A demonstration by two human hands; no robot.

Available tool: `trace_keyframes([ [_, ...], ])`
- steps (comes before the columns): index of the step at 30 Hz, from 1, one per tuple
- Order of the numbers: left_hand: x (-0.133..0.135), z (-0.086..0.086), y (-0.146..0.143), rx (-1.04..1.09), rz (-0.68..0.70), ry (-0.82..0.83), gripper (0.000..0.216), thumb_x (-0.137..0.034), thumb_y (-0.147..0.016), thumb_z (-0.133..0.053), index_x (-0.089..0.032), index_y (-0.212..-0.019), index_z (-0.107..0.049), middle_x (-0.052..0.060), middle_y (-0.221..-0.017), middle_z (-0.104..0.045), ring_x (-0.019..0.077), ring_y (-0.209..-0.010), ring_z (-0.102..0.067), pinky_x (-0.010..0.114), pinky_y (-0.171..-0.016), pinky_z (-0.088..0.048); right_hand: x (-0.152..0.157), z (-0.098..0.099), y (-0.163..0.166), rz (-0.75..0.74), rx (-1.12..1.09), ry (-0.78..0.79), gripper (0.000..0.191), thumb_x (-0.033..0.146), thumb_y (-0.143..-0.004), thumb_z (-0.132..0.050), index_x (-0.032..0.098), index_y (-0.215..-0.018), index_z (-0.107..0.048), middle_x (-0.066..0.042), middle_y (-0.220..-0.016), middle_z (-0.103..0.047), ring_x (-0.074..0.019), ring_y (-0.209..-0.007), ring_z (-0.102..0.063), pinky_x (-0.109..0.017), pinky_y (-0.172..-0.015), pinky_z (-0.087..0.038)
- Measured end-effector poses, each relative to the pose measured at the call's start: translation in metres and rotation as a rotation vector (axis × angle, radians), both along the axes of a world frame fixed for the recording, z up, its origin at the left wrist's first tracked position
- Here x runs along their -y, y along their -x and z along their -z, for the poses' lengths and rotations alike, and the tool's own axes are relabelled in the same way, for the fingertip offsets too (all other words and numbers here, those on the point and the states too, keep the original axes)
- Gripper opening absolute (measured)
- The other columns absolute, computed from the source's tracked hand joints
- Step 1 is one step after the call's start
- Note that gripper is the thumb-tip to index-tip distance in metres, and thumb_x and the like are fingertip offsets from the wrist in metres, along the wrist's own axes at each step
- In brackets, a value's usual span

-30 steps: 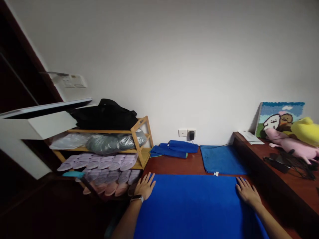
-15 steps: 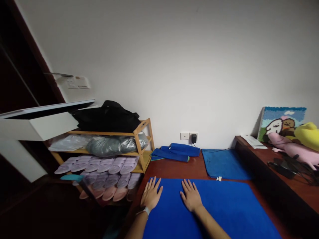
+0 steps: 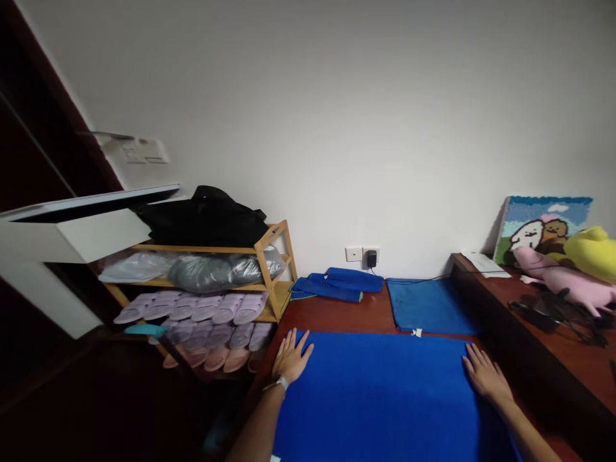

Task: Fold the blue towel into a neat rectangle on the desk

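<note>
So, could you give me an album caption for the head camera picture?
Left hand and right hand lie flat at a spread blue cloth's far corners.

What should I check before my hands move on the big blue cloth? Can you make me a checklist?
1. Left hand lying flat by the far left corner of the big blue cloth: ok.
2. Right hand lying flat by the far right corner: ok.
3. Cloth smooth between the hands: ok, no big folds show.
4. Near edge straight: cannot tell, the cloth runs out of the picture.
5. Bunched blue cloth apart from the big one: ok, there's a gap.
6. White tag on the smaller blue cloth not touching the big one: cannot tell, they're very close.
</note>
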State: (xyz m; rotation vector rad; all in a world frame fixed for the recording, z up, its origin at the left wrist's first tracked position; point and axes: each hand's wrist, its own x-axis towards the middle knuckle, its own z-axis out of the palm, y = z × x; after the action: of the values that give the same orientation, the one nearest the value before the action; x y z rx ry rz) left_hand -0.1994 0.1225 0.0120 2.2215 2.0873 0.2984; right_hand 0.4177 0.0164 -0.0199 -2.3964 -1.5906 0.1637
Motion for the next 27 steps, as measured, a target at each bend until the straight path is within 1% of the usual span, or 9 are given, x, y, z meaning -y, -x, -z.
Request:
trace_keyframes([
  [2, 0.0, -0.011, 0.001, 0.01, -0.003, 0.028, 0.061, -0.058, -0.102, -0.033, -0.028, -0.155, -0.042, 0.009, -0.168, -0.029, 0.03, -0.155, -0.025, 0.05, -0.123, -0.026, 0.002, -0.011, 0.014, -0.015, 0.011, -0.018, 0.074, 0.055, -0.087, -0.024, 0.025, -0.149, -0.051, -0.009, -0.158, -0.047, -0.0353, -0.15, -0.032, -0.055, -0.121, -0.03],
  [5, 0.018, -0.02, 0.004, 0.019, 0.045, -0.042, 0.058, -0.049, -0.105, -0.03, -0.023, -0.156, -0.042, 0.009, -0.168, -0.028, 0.0258, -0.155, -0.024, 0.045, -0.124, -0.026, 0.01, -0.026, 0.07, -0.086, 0.05, -0.086, 0.076, 0.05, -0.093, -0.018, 0.014, -0.152, -0.047, -0.011, -0.163, -0.038, -0.0319, -0.153, -0.025, -0.051, -0.126, -0.022],
  [9, 0.076, -0.009, 0.015, 0.049, 0.226, -0.147, 0.05, -0.048, -0.106, -0.033, -0.031, -0.15, -0.05, 0.001, -0.165, -0.039, 0.0219, -0.151, -0.034, 0.039, -0.124, -0.031, 0.033, -0.045, 0.202, -0.369, 0.003, -0.121, 0.069, 0.049, -0.1, -0.017, 0.014, -0.154, -0.044, -0.007, -0.164, -0.034, -0.0277, -0.154, -0.023, -0.049, -0.128, -0.016],
  [13, 0.13, 0.007, 0.031, -0.001, 0.295, -0.103, 0.053, -0.053, -0.105, -0.036, -0.039, -0.156, -0.037, -0.002, -0.166, -0.035, 0.0231, -0.152, -0.032, 0.045, -0.125, -0.029, 0.052, -0.057, 0.347, -0.651, -0.162, -0.073, 0.065, 0.05, -0.103, -0.02, 0.021, -0.16, -0.03, -0.001, -0.166, -0.026, -0.0237, -0.156, -0.018, -0.047, -0.128, -0.015],
  [15, 0.142, 0.01, 0.036, -0.022, 0.295, -0.071, 0.055, -0.054, -0.105, -0.036, -0.039, -0.158, -0.033, -0.001, -0.167, -0.032, 0.0235, -0.153, -0.03, 0.047, -0.125, -0.028, 0.055, -0.058, 0.4, -0.74, -0.231, -0.024, 0.065, 0.051, -0.103, -0.02, 0.021, -0.161, -0.027, -0.002, -0.167, -0.023, -0.0236, -0.156, -0.016, -0.048, -0.128, -0.015],
  [17, 0.146, 0.008, 0.038, -0.031, 0.293, -0.057, 0.055, -0.054, -0.105, -0.035, -0.039, -0.158, -0.032, -0.001, -0.167, -0.032, 0.0233, -0.154, -0.029, 0.047, -0.126, -0.027, 0.055, -0.057, 0.43, -0.785, -0.259, 0.021, 0.066, 0.051, -0.104, -0.018, 0.019, -0.161, -0.024, -0.004, -0.168, -0.02, -0.0245, -0.156, -0.013, -0.05, -0.128, -0.012],
  [19, 0.145, 0.004, 0.037, -0.03, 0.287, -0.063, 0.054, -0.054, -0.106, -0.035, -0.04, -0.158, -0.032, -0.001, -0.167, -0.032, 0.0231, -0.154, -0.029, 0.047, -0.126, -0.026, 0.057, -0.054, 0.434, -0.787, -0.253, 0.036, 0.067, 0.052, -0.104, -0.017, 0.018, -0.161, -0.022, -0.005, -0.168, -0.018, -0.0249, -0.157, -0.01, -0.051, -0.128, -0.01],
  [22, 0.145, -0.001, 0.033, -0.022, 0.283, -0.074, 0.055, -0.054, -0.106, -0.036, -0.04, -0.158, -0.031, -0.001, -0.167, -0.032, 0.0232, -0.153, -0.03, 0.047, -0.125, -0.027, 0.065, -0.049, 0.393, -0.721, -0.21, 0.032, 0.067, 0.054, -0.103, -0.019, 0.021, -0.161, -0.023, -0.004, -0.168, -0.018, -0.0245, -0.157, -0.011, -0.051, -0.128, -0.01],
  [27, 0.144, 0.001, 0.033, -0.016, 0.283, -0.11, 0.054, -0.053, -0.106, -0.037, -0.041, -0.158, -0.031, -0.002, -0.167, -0.032, 0.0227, -0.153, -0.031, 0.047, -0.125, -0.028, 0.095, -0.026, 0.232, -0.465, -0.039, 0.039, 0.07, 0.06, -0.101, -0.019, 0.024, -0.161, -0.027, 0.0, -0.167, -0.024, -0.024, -0.156, -0.016, -0.049, -0.128, -0.013],
])
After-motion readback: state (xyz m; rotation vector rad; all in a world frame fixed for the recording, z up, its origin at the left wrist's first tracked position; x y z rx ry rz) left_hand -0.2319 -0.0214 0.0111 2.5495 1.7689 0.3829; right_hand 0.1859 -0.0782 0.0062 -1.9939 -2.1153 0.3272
